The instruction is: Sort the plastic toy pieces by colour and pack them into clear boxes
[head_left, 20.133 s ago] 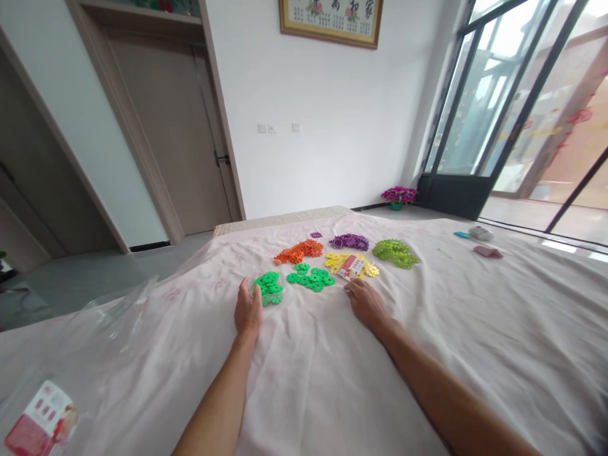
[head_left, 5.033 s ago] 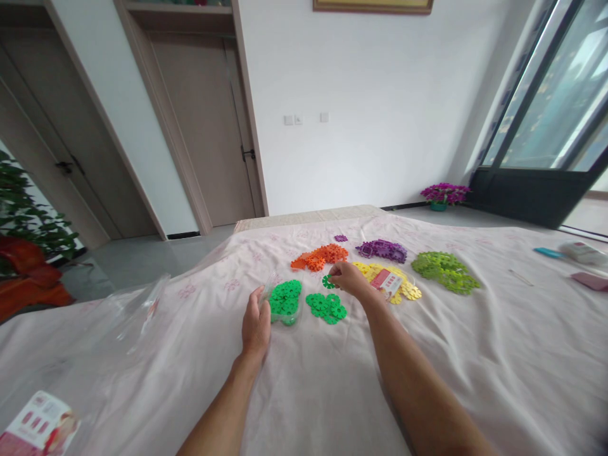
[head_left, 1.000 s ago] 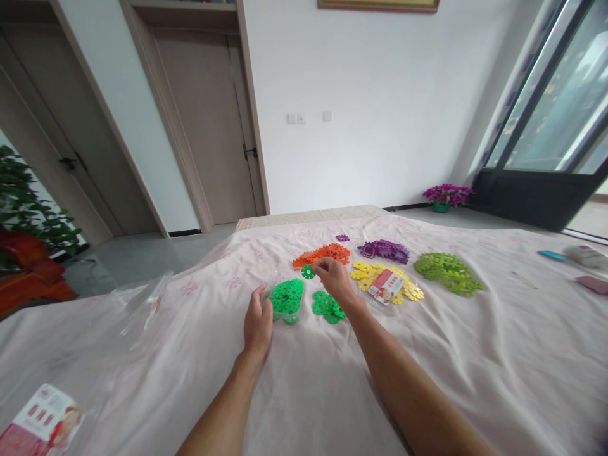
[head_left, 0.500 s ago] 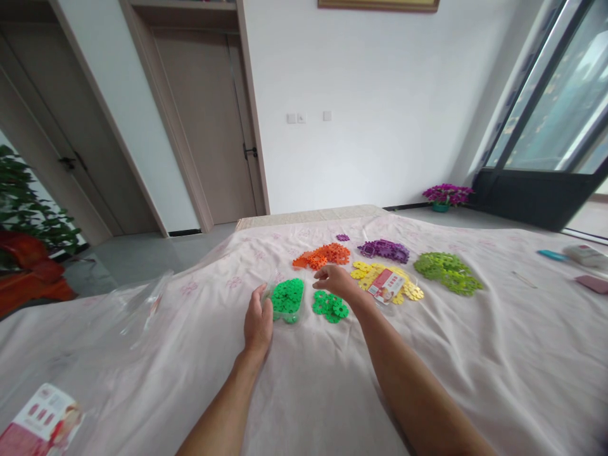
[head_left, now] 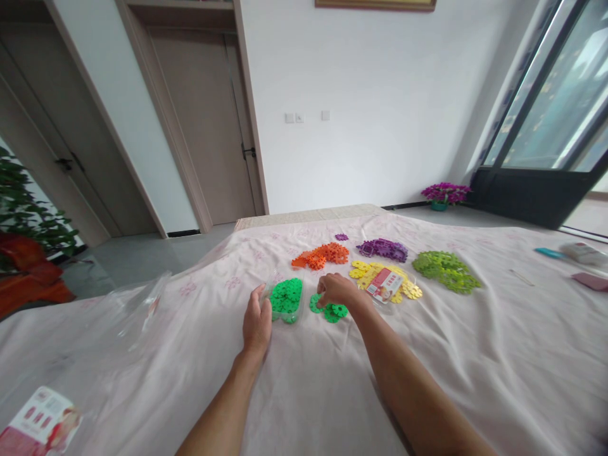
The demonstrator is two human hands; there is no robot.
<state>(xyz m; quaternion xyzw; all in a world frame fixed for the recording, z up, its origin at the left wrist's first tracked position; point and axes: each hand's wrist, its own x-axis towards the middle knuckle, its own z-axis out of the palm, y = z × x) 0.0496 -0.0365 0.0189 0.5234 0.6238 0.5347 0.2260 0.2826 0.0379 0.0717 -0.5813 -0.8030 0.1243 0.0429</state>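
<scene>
My left hand grips the left side of a clear plastic box, its fingers behind the wall. Green notched snowflake discs fill the box. Just to the right, my right hand reaches down onto a small pile of loose green discs. Its fingers are bent together over a disc, with the fingertips partly hidden. Beyond that hand lie yellow discs with a labelled clear lid or wrapper on top.
Orange discs, purple discs and light green discs form separate heaps on the pink sheet. One purple disc lies apart. Clear plastic packaging and a printed label are at left.
My right hand has moved down from above the loose green discs to touch them, with its fingers closing in. My left hand stays on the box.
</scene>
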